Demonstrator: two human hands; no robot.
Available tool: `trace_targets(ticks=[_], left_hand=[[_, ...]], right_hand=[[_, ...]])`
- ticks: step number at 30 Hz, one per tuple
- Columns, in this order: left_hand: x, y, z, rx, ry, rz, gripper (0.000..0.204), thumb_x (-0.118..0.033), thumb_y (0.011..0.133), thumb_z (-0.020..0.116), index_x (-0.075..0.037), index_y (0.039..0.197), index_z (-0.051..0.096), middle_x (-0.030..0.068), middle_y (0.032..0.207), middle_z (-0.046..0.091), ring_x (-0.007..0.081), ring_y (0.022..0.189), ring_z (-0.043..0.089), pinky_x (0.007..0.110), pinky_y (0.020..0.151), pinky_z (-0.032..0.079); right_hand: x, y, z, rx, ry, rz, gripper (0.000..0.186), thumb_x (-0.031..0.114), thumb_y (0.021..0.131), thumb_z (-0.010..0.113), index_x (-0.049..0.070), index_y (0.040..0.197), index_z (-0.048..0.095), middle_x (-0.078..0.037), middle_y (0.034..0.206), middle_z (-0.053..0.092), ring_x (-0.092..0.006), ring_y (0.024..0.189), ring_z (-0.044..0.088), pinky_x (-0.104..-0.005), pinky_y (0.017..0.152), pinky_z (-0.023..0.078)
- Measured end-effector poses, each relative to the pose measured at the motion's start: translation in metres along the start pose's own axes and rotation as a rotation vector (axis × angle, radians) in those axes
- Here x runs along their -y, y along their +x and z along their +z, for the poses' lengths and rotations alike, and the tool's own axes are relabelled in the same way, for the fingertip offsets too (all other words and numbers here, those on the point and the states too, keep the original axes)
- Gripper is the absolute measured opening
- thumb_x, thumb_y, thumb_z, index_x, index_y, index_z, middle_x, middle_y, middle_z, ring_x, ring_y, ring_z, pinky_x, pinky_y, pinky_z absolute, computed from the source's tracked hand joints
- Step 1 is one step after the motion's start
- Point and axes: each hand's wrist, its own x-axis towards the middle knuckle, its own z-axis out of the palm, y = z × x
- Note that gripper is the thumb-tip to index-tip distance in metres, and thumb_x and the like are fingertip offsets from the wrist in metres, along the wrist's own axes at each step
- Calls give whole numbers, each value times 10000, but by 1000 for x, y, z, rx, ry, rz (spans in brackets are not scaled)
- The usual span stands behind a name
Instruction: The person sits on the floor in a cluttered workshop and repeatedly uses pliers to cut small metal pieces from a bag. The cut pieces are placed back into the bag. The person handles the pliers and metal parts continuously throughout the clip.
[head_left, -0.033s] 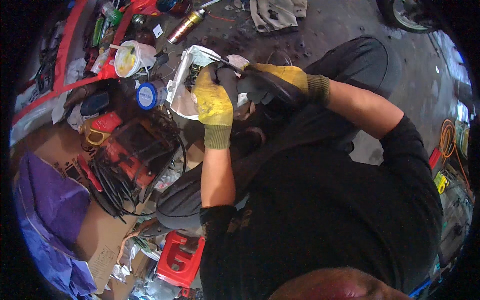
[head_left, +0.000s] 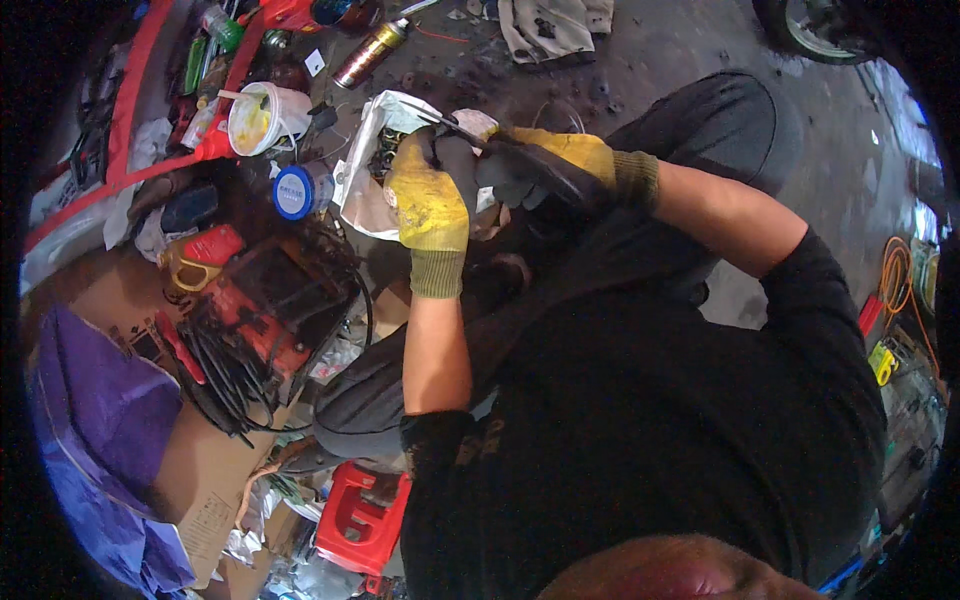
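Note:
My left hand (head_left: 430, 185), in a yellow and dark grey glove, curls its fingers at a white-wrapped container (head_left: 365, 200) holding small dark metal pieces. What it grips is hidden. My right hand (head_left: 545, 165), in a matching glove, is closed on a thin metal tool (head_left: 460, 128) that reaches leftward over the container, just above my left fingers. A blue-lidded tub (head_left: 295, 192) stands left of the container. A white bucket (head_left: 262, 120) with yellowish contents is farther up and left.
My bent leg (head_left: 720, 120) lies beyond my right arm. An aerosol can (head_left: 365, 55), a cloth (head_left: 555, 25) and a wheel (head_left: 815, 25) are above. Cables (head_left: 230, 390), a red machine (head_left: 260, 320), cardboard, a purple sheet (head_left: 90, 430) and a red plastic stool (head_left: 360, 515) crowd the left and bottom.

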Motion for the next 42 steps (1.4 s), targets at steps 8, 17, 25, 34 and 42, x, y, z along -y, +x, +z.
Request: trace_targets(ticks=[8,17,25,34,42], left_hand=[[-8,0,10,-80,-333,-82,238,-187,945,641,38,1007,683,131,909,720,224,826,672,371,774,526],[-6,-10,8,-64,-309,-7,239,-180,971,609,38,1048,669,99,923,711,199,847,654,354,777,524],[-32,8,-33,183,-644,-359,202,-161,965,618,4,1035,711,43,826,716,112,651,636,246,569,480],[-16,4,-43,424,-757,-442,226,-120,974,564,6,1106,697,78,809,718,127,641,629,234,580,462],[-5,19,-68,622,-771,-492,231,-114,973,589,31,1128,681,81,809,712,84,629,598,203,530,398]], right_hand=[[-17,11,36,-21,604,-200,511,143,884,794,24,1319,555,-113,1185,678,-192,1069,678,-360,937,564],[-22,-4,29,-58,194,-47,601,302,912,735,28,1399,512,-184,1331,589,-306,1199,629,-397,1004,524],[-15,2,9,-209,-471,-371,610,367,906,713,33,1386,539,-199,1353,573,-345,1245,582,-407,1028,496],[-32,1,-13,-174,-632,-346,481,355,992,576,84,1388,548,-156,1285,655,-304,1153,669,-405,943,542],[41,7,-35,106,-573,-70,535,313,994,583,54,1456,508,-177,1388,606,-319,1211,646,-385,1005,518]])
